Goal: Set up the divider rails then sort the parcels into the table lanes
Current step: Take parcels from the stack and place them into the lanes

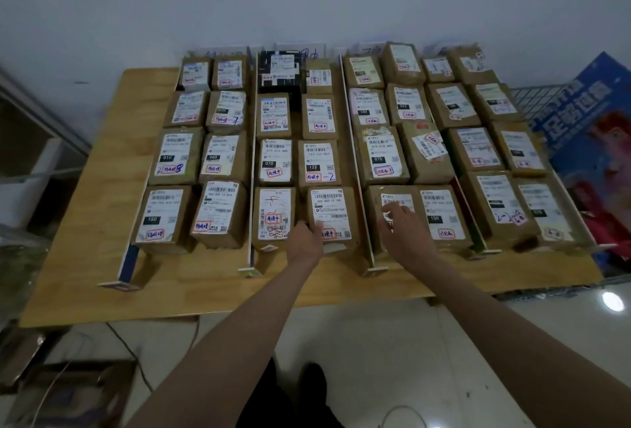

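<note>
**Two hands at the near row, either side of a divider rail**

The wooden table point(102, 209) carries brown parcels laid in rows between white divider rails that run from the near edge toward the wall. The rails appear set and every lane looks filled, so the task is judged to be near its end, at a final straightening of the front row.

The left hand point(305, 239) lies against the near left corner of the front parcel point(329, 217) in the second lane's right column. Its fingers are hidden behind the hand, so whether they curl on the box or merely press it cannot be told.

The right hand point(406, 227) rests flat on the top label of the neighbouring parcel point(396, 212), the front box of the third lane, with fingers spread and straight, grasping nothing.

Between the two hands runs one divider rail point(358, 195).

The relation that governs the coming move: each parcel's long axis runs parallel to the rails, away from the person, and each box lies just ahead of the hand on its own side. The left hand is nearer the second-lane box, the right hand nearer the third-lane box. A push along the long axis would probably seat each box against the one behind it; a sideways shove risks shifting the rail.
</note>
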`<act>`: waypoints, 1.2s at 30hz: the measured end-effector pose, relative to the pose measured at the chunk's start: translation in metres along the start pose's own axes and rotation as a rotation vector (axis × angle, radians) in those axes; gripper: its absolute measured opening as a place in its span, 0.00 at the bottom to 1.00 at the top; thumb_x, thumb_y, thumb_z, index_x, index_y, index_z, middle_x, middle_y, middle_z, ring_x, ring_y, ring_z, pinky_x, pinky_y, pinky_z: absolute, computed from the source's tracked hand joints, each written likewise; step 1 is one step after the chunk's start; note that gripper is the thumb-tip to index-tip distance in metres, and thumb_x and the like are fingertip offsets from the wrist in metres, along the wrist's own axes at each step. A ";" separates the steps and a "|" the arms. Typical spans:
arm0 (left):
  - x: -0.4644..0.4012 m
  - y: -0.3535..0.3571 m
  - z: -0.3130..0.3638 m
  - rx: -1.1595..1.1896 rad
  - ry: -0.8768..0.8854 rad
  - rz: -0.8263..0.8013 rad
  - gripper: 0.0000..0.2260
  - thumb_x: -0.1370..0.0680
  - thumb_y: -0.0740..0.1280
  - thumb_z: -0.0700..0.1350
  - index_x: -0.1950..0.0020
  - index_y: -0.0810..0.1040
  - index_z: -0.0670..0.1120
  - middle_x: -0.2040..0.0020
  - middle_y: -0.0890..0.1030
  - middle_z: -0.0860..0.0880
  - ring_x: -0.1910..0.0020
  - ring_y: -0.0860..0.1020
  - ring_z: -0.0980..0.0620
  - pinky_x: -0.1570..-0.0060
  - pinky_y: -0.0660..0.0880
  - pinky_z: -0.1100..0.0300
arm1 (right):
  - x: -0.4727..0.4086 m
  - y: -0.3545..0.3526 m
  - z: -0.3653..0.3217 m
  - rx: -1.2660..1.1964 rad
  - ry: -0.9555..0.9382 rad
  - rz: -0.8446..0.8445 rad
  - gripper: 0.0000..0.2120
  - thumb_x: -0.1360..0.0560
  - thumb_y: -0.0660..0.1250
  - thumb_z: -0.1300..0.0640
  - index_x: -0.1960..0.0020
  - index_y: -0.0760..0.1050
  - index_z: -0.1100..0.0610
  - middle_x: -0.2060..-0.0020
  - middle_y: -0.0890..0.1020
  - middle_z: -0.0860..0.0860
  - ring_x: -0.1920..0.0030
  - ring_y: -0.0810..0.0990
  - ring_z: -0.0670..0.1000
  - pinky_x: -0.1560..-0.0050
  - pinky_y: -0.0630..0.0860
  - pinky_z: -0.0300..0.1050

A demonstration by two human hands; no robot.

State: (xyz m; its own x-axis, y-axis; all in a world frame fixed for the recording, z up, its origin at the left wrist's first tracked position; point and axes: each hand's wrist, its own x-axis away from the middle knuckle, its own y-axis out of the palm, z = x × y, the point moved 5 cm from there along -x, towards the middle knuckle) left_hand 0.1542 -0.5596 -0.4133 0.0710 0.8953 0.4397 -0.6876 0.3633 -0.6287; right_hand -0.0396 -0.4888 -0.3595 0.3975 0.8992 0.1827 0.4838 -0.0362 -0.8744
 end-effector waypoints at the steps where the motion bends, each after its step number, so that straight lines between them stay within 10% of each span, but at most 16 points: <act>1: -0.001 0.002 -0.001 -0.013 -0.015 0.003 0.18 0.17 0.59 0.52 0.43 0.77 0.38 0.46 0.82 0.40 0.47 0.80 0.42 0.52 0.76 0.52 | -0.001 0.001 0.001 -0.001 -0.007 -0.001 0.15 0.18 0.56 0.51 0.34 0.70 0.54 0.39 0.78 0.54 0.39 0.76 0.55 0.41 0.75 0.53; 18: -0.022 -0.033 0.006 -0.397 0.204 0.090 0.19 0.18 0.60 0.50 0.30 0.68 0.42 0.32 0.69 0.43 0.34 0.71 0.43 0.45 0.75 0.47 | -0.024 0.030 -0.031 -0.019 -0.022 -0.166 0.12 0.20 0.60 0.56 0.37 0.70 0.57 0.45 0.78 0.55 0.47 0.78 0.56 0.47 0.78 0.54; 24: -0.049 -0.050 -0.038 -0.624 0.289 0.007 0.25 0.18 0.57 0.55 0.22 0.60 0.49 0.21 0.56 0.47 0.22 0.54 0.45 0.25 0.58 0.48 | -0.022 0.077 -0.040 -0.007 0.015 -0.328 0.27 0.24 0.70 0.56 0.29 0.62 0.56 0.33 0.68 0.55 0.39 0.77 0.57 0.43 0.77 0.52; 36: -0.051 -0.044 -0.056 -0.613 0.304 -0.030 0.25 0.19 0.55 0.59 0.23 0.61 0.51 0.20 0.53 0.47 0.22 0.51 0.45 0.25 0.53 0.47 | -0.037 0.097 -0.057 -0.022 0.009 -0.251 0.34 0.25 0.72 0.54 0.26 0.58 0.56 0.30 0.64 0.54 0.37 0.76 0.57 0.41 0.78 0.54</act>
State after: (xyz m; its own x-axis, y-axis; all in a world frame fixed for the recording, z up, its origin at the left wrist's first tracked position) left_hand 0.2211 -0.6067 -0.4438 0.3453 0.8826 0.3190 -0.1554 0.3890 -0.9080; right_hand 0.0370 -0.5505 -0.4255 0.2699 0.8774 0.3967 0.5854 0.1776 -0.7911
